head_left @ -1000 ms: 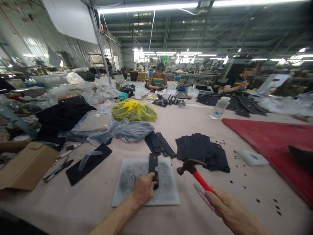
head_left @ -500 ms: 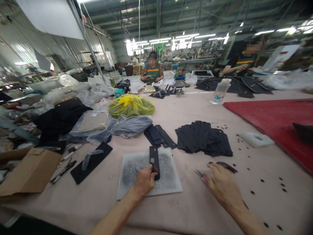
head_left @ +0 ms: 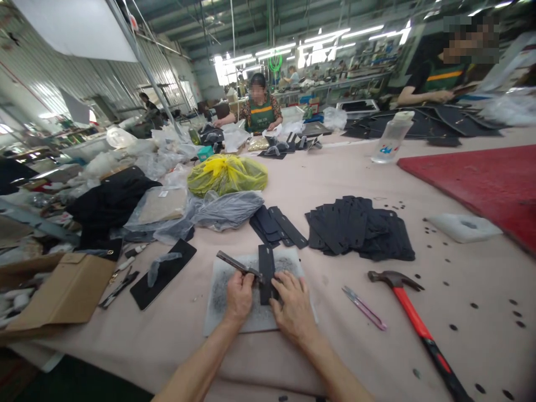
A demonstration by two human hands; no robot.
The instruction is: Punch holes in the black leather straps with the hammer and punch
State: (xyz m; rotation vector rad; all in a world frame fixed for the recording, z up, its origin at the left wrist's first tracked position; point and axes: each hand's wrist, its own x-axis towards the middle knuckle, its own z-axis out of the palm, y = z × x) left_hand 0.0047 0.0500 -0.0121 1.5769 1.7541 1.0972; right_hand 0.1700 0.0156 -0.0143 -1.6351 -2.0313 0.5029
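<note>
A black leather strip (head_left: 265, 267) lies lengthwise on a scuffed white cutting pad (head_left: 233, 297) in front of me. My left hand (head_left: 238, 294) is closed on a thin metal punch tool (head_left: 237, 263) that slants up to the left, its tip beside the strip. Fingers of my right hand (head_left: 293, 305) press flat on the strip's near end. A red-handled hammer (head_left: 412, 318) lies on the table to the right, with a small pink-handled tool (head_left: 362, 306) between it and my right hand.
A pile of black strips (head_left: 360, 228) and a smaller stack (head_left: 277, 224) lie beyond the pad. Yellow bag (head_left: 227, 173), plastic bags, a cardboard box (head_left: 54, 289) sit at left. A red mat (head_left: 477, 181) and white block (head_left: 464, 228) are at right. Other people work at the far end.
My right hand set the hammer down on the table, then moved left onto the strip. My left hand now holds the punch tilted beside the strip. The camera view dropped closer.
</note>
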